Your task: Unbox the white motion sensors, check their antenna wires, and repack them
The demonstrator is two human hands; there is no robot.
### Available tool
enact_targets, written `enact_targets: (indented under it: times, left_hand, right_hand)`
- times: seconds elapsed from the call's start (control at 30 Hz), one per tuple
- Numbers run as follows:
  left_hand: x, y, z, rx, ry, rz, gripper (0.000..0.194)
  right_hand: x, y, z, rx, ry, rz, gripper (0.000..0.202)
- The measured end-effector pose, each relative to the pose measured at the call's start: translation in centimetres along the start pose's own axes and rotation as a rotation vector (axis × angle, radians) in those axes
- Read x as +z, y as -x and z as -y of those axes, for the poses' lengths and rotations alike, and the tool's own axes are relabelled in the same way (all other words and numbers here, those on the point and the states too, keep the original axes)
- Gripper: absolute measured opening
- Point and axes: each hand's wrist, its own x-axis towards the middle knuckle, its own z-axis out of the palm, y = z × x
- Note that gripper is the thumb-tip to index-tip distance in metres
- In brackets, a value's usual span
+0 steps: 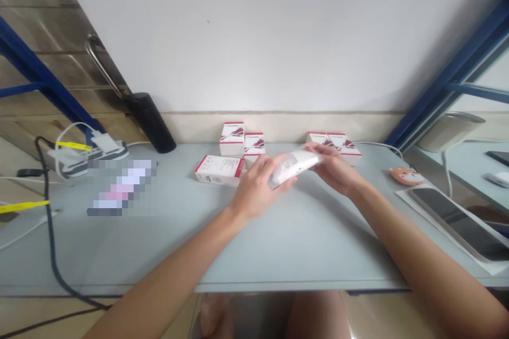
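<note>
Above the middle of the grey desk, a white object in a clear plastic bag (296, 164) is held between both hands. My left hand (260, 183) is closed around its near left end. At its far right end, my right hand (332, 167) grips with the fingers closed. Motion blur hides what kind of object the bag holds. Behind my left hand, a white and red box (218, 169) lies on its side. Two similar boxes, one being a small carton (232, 139), stand by the wall. Two more cartons (345, 147) sit behind my right hand.
A black bottle (151, 122) stands at the back left, near a power strip (95, 158) with cables. A blurred-out flat item (123, 188) lies on the left. At the right are an orange animal-shaped item (406, 176) and a dark tablet-like slab (461, 222) on white paper.
</note>
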Motion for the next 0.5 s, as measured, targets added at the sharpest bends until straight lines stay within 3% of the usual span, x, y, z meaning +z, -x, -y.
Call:
enact_targets:
  times: [0.13, 0.27, 0.4, 0.5]
  left_hand:
    - [-0.3, -0.1, -0.4, -0.207, 0.109, 0.04, 0.044]
    - [-0.4, -0.3, -0.5, -0.404, 0.299, 0.057, 0.051]
    - [-0.2, -0.7, -0.5, -0.624, 0.7, 0.148, 0.064]
    - [-0.3, -1.1, -0.6, -0.771, 1.014, 0.251, 0.075]
  right_hand:
    - [0.5, 0.1, -0.7, -0.07, 0.175, -0.03, 0.025]
    - [1.0, 0.4, -0.4, -0.141, 0.385, -0.066, 0.042]
    - [0.8, 0.5, -0.1, -0.128, 0.449, -0.034, 0.049]
    - [0.3, 0.1, -0.7, -0.075, 0.319, 0.047, 0.045]
